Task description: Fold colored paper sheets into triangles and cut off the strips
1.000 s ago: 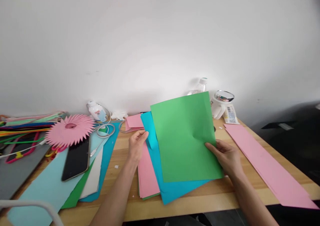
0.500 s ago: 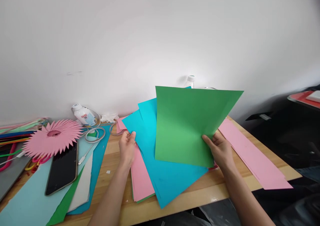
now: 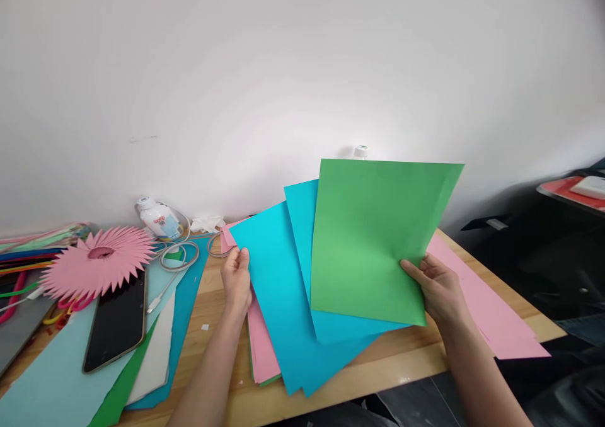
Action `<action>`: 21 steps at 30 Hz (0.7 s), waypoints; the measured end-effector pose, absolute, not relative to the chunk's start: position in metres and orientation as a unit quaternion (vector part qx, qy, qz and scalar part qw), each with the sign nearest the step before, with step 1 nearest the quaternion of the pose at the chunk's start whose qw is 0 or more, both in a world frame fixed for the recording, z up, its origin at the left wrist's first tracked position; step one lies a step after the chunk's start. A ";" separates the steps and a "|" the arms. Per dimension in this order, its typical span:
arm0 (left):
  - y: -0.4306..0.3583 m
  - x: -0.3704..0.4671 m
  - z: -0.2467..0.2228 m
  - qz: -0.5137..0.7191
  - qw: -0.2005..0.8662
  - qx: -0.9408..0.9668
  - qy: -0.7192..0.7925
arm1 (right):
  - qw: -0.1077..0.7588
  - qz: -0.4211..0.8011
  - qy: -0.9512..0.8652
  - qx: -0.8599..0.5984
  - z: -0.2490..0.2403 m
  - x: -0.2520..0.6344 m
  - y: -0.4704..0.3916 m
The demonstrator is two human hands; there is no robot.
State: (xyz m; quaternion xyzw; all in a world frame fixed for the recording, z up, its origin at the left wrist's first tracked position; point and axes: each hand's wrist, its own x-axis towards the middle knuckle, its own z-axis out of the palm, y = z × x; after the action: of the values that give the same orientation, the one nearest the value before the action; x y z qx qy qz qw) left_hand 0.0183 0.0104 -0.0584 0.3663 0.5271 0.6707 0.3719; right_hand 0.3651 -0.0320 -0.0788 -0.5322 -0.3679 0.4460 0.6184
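Some smooth blue paper [image 3: 278, 285] pinched in left hand [image 3: 237, 280], dimpled rectangular green sheet [image 3: 368, 241] gripped by right hand [image 3: 440, 288]

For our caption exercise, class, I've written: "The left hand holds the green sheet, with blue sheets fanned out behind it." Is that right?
Not the left hand: the head view shows the right hand holding the green sheet, with blue sheets fanned out behind it.

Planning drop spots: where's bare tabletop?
Narrow strip of wood between flat blue paper and left forearm, bar one white scrap; front-edge wood between held blue sheets and right forearm. Crowded: far left, with phone, cable and fringed pink paper.
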 end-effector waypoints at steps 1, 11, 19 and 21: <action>0.010 0.019 -0.057 0.672 0.368 0.367 0.528 | 0.610 0.457 -0.375 -0.528 -0.078 0.364 -0.034; 0.008 0.022 -0.060 0.671 0.352 0.362 0.543 | 0.575 0.523 -0.384 -0.498 -0.083 0.348 -0.036; 0.010 0.021 -0.067 0.640 0.368 0.374 0.562 | 0.613 0.496 -0.327 -0.521 -0.077 0.372 -0.041; 0.011 0.019 -0.069 0.643 0.364 0.365 0.566 | 0.615 0.496 -0.308 -0.529 -0.076 0.382 -0.044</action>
State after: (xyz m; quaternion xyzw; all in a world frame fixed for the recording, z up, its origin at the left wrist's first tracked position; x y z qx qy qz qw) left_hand 0.0190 0.0106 -0.0688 0.3647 0.5665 0.6429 0.3643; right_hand 0.3823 -0.0439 -0.0760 -0.5295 -0.3080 0.4964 0.6151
